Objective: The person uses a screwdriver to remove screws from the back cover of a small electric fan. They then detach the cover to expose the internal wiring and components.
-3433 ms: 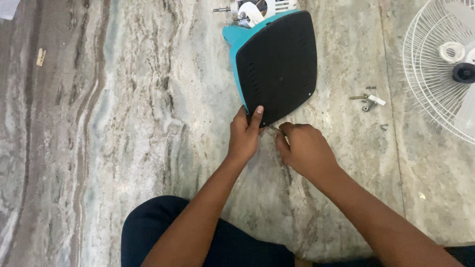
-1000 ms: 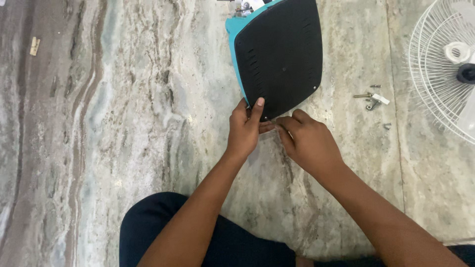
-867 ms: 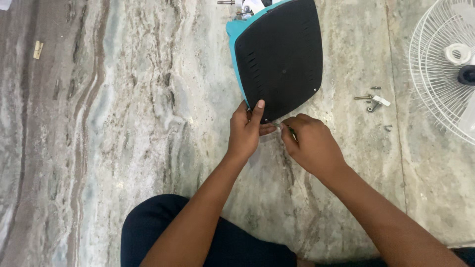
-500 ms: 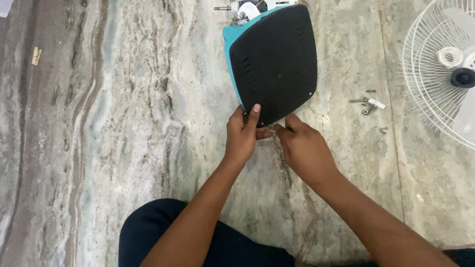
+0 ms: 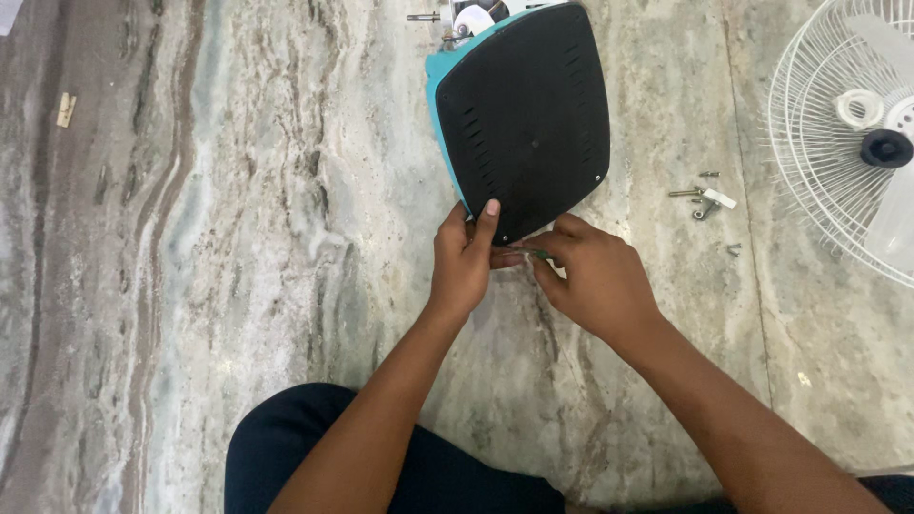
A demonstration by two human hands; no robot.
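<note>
Left hand (image 5: pixel 464 259) clamps the black base (image 5: pixel 526 114) at six o'clock, steadying it; right hand (image 5: pixel 588 276) pinches a thin tool (image 5: pixel 529 252).

Veined marble floor (image 5: pixel 286 238) under fan base (image 5: pixel 524 114), loose screws (image 5: pixel 703 198), white fan grille (image 5: pixel 819 143).

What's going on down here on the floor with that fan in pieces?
A person sits on a marbled stone floor with a teal fan base tipped up so its black underside faces them. The left hand steadies the base's near corner, fingers on the black plate. The right hand holds a thin tool, seemingly a small screwdriver, tip at that corner. A few loose screws lie to the right, and beyond them the white wire fan guard.
</note>
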